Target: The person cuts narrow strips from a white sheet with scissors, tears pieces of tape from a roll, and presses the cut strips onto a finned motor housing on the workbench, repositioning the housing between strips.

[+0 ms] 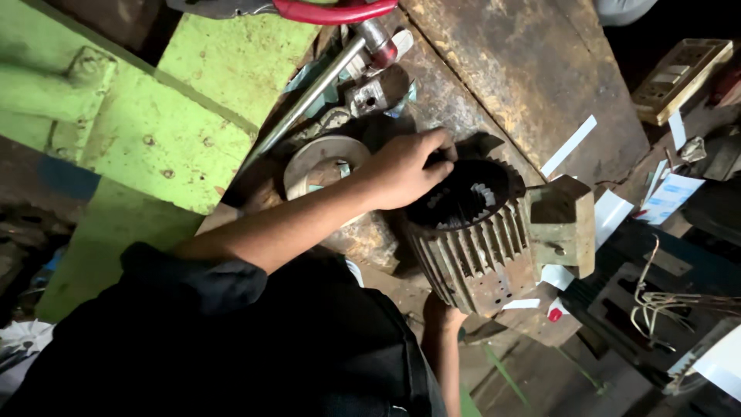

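At mid-frame the left hand (409,166) curls its fingers over the rim of the ribbed motor housing (482,247), while the right hand (441,315) props it from below, grip hidden.

A worn, rust-stained table (532,69) fills the upper middle of the view, its surface scratched brown and grey. Beyond the fingers, up and to the left, stands a green-painted metal frame (154,131) with chipped paint (a bolted bracket sits at its far left end). A red-handled tool (332,11) and a steel bar (305,100) lie along the table's edge. Right of the fingers, white paper strips (570,144) scatter over dark clutter. The light is dim, and the lower corners fall into shadow.
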The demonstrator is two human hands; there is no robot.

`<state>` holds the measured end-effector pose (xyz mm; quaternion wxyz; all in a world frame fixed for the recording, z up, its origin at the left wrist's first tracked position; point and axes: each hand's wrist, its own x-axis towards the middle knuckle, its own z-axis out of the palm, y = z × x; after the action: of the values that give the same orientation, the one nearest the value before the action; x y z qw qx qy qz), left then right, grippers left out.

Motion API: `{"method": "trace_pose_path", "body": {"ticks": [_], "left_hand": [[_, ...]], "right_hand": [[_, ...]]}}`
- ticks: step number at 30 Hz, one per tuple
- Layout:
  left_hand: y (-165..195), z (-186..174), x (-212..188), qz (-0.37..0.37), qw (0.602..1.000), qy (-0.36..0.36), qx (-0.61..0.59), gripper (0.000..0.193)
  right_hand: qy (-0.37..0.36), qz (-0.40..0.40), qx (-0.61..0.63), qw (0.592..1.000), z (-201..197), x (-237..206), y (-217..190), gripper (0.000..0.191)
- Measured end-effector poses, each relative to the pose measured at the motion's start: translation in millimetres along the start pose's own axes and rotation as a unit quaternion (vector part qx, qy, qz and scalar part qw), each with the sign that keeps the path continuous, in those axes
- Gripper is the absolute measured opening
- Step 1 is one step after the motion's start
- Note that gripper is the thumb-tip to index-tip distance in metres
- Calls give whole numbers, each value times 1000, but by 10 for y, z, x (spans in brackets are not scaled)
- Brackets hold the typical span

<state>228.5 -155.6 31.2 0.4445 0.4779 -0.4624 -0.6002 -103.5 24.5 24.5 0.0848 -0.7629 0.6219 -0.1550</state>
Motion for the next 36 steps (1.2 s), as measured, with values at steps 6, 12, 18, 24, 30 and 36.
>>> {"method": "trace_pose_path", "body": {"ticks": [6,12,18,24,30,36], "left_hand": [[-165,185,77,-23,998,-33,51,19],[-433,400,148,120,980,14,155,25],[-483,451,159,44,979,-97,177,20],[-464,395,148,105,982,-38,150,23],[-404,319,189,130,974,-66,174,23],[-268,268,153,-24,979,-120,161,31]], "right_hand": [[-45,-100,-60,992,-44,-1,149,28],[-46,89,173,980,-22,-96,229,29],[-8,202,333,921,64,-186,355,39],[-153,176,100,967,-120,-292,828,39],[-80,260,167,948,39,-285,663,45],[-30,265,418,868,50,-125,491,62]]}}
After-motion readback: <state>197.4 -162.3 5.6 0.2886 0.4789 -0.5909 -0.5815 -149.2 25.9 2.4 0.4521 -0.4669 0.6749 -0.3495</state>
